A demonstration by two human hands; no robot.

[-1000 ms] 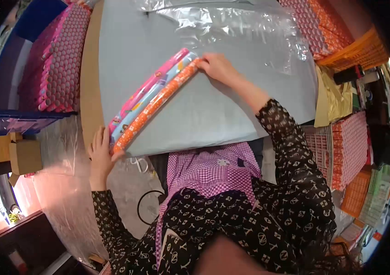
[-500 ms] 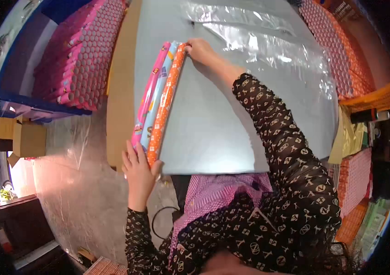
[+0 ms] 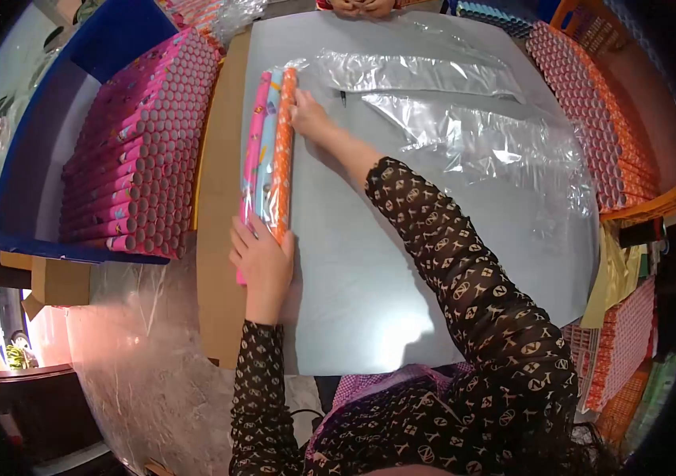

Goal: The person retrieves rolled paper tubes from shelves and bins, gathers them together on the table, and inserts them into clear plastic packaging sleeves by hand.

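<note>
Three long rolls, a pink roll (image 3: 256, 131), a light blue roll (image 3: 269, 135) and an orange roll (image 3: 283, 143), lie side by side along the left part of the grey table (image 3: 354, 301). Clear plastic shines around them. My left hand (image 3: 262, 254) rests over their near ends with its fingers spread. Beside the far part of the orange roll is my right hand (image 3: 308, 117), its fingertips at the roll's right edge; whether they grip it cannot be made out.
Clear plastic sheets (image 3: 465, 131) spread over the table's right half. A blue bin (image 3: 36, 190) with pink rolls stands left, an orange basket (image 3: 643, 210) with orange rolls right. Another person's hands (image 3: 363, 8) are at the far edge.
The three rolls have turned from a slant to nearly upright in view and sit further left on the table. Both hands moved with them. Another person's hands have come into view.
</note>
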